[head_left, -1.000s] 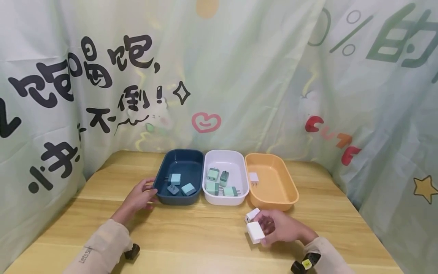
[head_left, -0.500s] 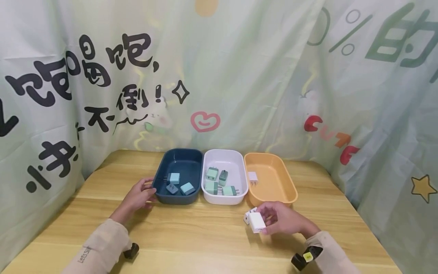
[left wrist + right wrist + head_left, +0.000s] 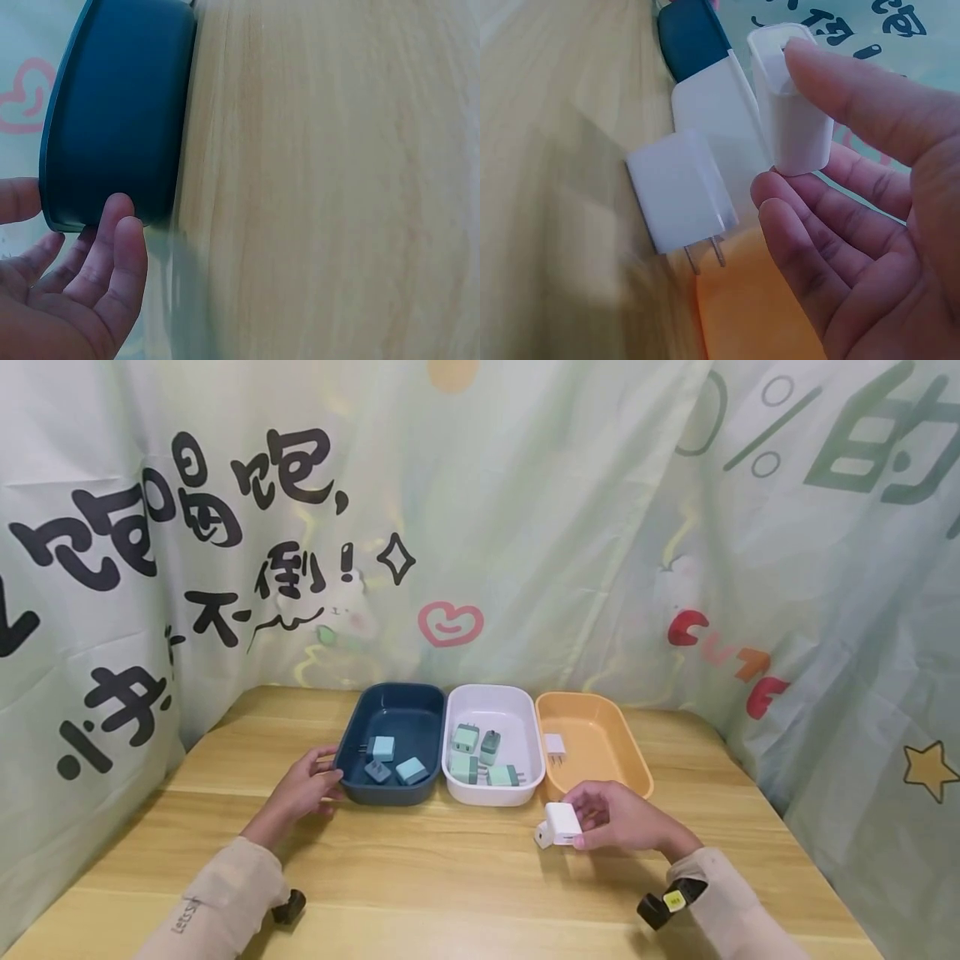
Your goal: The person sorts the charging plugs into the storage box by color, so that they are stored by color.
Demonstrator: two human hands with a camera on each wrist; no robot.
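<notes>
My right hand (image 3: pixel 622 818) pinches a white charger (image 3: pixel 791 127) between thumb and fingers, in front of the orange tray (image 3: pixel 637 768). Beside it is a second white charger (image 3: pixel 679 191), low near the tabletop, with two metal prongs pointing toward the orange tray in the right wrist view. From the head view the held charger partly covers this second one (image 3: pixel 542 835). My left hand (image 3: pixel 303 787) rests at the near left corner of the navy tray (image 3: pixel 120 112), its fingers loosely bent along the outer wall and one digit at the rim.
Several navy and light-blue chargers (image 3: pixel 411 770) lie in the navy tray. The white tray (image 3: pixel 495 795) between the other two holds several green chargers (image 3: pixel 465 738). One white charger (image 3: pixel 554 744) lies inside the orange tray. A printed curtain (image 3: pixel 525 527) hangs behind the wooden table (image 3: pixel 420 893).
The right hand has lifted the held charger away from the person, toward the trays, so that it overlaps the second white charger more. The left hand stays at the navy tray.
</notes>
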